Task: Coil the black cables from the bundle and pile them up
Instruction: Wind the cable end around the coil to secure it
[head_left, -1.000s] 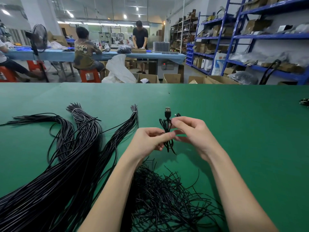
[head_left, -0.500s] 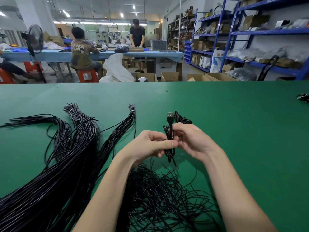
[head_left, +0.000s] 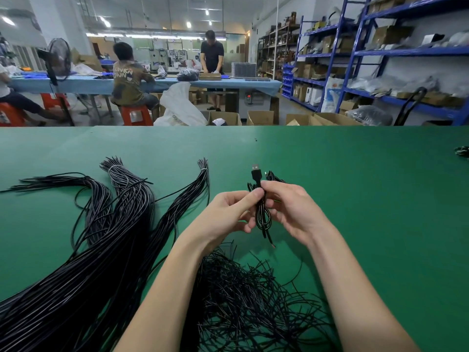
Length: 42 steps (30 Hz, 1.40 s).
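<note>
A: Where's the coiled cable point(head_left: 262, 212)?
B: Above the table point(head_left: 355, 199), pinched near its plug by the left hand point(head_left: 228, 212) and right hand point(head_left: 291, 207).
A: Handling?
B: Probably light, springy; grip the loops' middle.

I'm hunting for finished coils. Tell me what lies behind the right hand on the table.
Just past the right hand, a small dark cable coil pokes out on the green table, beside the held cable's USB plug. The hand covers most of it, so how many coils lie there can't be told.
</note>
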{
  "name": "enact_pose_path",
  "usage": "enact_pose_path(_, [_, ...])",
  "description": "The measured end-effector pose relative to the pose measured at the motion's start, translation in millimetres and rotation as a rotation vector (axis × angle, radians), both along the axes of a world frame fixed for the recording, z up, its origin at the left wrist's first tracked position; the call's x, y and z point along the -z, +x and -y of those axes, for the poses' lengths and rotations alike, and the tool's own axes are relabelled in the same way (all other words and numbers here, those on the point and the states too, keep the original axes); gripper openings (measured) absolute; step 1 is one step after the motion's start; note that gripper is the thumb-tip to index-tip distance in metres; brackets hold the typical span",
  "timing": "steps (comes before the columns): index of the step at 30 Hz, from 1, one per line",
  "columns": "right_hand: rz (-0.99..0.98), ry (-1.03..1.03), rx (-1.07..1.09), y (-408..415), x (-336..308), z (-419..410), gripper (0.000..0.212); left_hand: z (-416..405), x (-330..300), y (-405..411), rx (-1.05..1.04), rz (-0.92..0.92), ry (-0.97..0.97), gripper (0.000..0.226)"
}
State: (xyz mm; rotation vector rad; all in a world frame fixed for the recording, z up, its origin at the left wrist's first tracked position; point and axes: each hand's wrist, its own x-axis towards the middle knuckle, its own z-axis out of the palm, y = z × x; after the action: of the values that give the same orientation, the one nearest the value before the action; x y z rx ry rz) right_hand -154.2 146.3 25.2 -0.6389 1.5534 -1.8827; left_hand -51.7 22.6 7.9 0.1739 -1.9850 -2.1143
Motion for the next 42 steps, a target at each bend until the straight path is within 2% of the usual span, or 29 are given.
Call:
enact_pose_path(3, [-0.078, 0.059, -0.009, -3, -1, -5, 0.025, -1, 2, 1, 0.019, -0.003, -0.041, 0.051])
enact_pose_path(6, [-0.069, 0.048, -0.034, -1, -1, -5, 0.021, 0, 5, 1, 0.028, -0.017, -0.026, 0.043])
enact_pose_path(12, [0.234, -0.101, 0.018, 8, 3, 11, 0.028, 5, 8, 0, -0.021, -0.080, 0.051, 0.036])
enact_pose_path(17, [0.352, -0.161, -0.007, 13, 6, 17, 0.044, 5, 6, 2, -0.036, -0.093, 0.043, 0.019])
enact_pose_path(21, [0.442, -0.197, -0.027, 16, 8, 22, 0.027, 4, 5, 3, -0.050, -0.101, 0.026, 0.017])
enact_pose_path(24, [0.475, -0.202, -0.007, 15, 14, 26, 0.028, 4, 6, 2, -0.063, -0.107, 0.016, 0.019])
enact_pose_path(30, [0.156, -0.030, 0.103, 2, 14, 13, 0.012, 4, 19, -7, -0.208, -0.042, -0.183, 0.027])
enact_pose_path(33, [-0.011, 0.066, 0.130, -4, 15, 6, 0.010, 6, 22, -11, -0.209, 0.022, -0.246, 0.033])
enact_pose_path(36, [-0.093, 0.070, 0.129, -2, 18, 5, 0.008, 9, 20, -11, -0.206, 0.032, -0.181, 0.033])
enact_pose_path(42, [-0.160, 0.061, 0.178, -7, 24, 6, 0.010, 10, 17, -9, -0.181, 0.047, 0.063, 0.013])
